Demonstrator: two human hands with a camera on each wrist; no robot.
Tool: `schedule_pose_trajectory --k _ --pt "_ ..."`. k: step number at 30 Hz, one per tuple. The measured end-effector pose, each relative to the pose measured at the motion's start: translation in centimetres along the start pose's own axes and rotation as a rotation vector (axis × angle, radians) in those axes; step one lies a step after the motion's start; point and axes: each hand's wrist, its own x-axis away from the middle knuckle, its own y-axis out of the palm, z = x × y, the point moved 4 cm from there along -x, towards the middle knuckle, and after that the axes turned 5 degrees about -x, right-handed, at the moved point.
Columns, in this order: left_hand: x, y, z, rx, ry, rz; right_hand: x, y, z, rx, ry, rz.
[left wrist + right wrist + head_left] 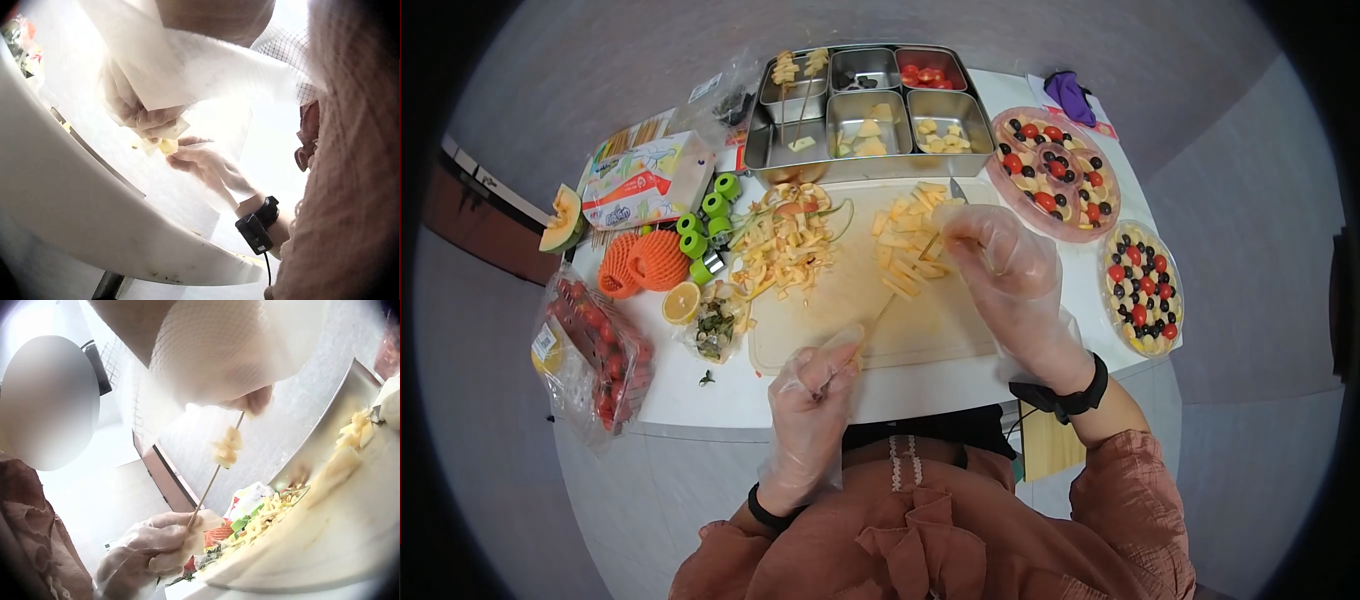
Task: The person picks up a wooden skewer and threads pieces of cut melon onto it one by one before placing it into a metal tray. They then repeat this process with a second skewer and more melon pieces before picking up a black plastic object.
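Observation:
My gloved left hand (815, 390) grips the lower end of a wooden skewer (206, 494) above the near edge of the cutting board (800, 340). Several pale yellow fruit pieces (227, 449) are threaded on the skewer's upper part. At its top end my gloved right hand (1012, 262) has its fingers curled, the fingertips pinching a small yellow fruit piece (167, 147). The skewer slants up from the left hand to the right. Cut fruit strips (900, 225) lie on the board below, left of the right hand, with a heap of peels (790, 240) farther left.
Behind the board stands a steel tray (870, 170) of fruit containers, two finished skewers (784, 75) leaning in it. A knife (945, 197) lies by the strips. Two fruit platters (1055, 175) are at right. Bagged tomatoes (605, 350), a halved lemon (681, 303) and a tissue pack (650, 180) sit left.

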Motion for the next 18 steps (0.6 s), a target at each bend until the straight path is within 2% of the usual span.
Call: schedule_pose_trajectory --k 12,14,18 --pt "0.1 -0.1 0.1 0.023 -0.025 0.038 0.3 0.3 -0.2 -0.005 -0.047 -0.008" --pt "0.0 -0.2 0.5 -0.087 0.045 0.076 0.4 0.3 -0.2 -0.005 -0.065 0.013" --pt "0.1 -0.1 1.2 -0.109 0.095 0.109 0.4 0.1 -0.3 -0.019 -0.069 0.013"
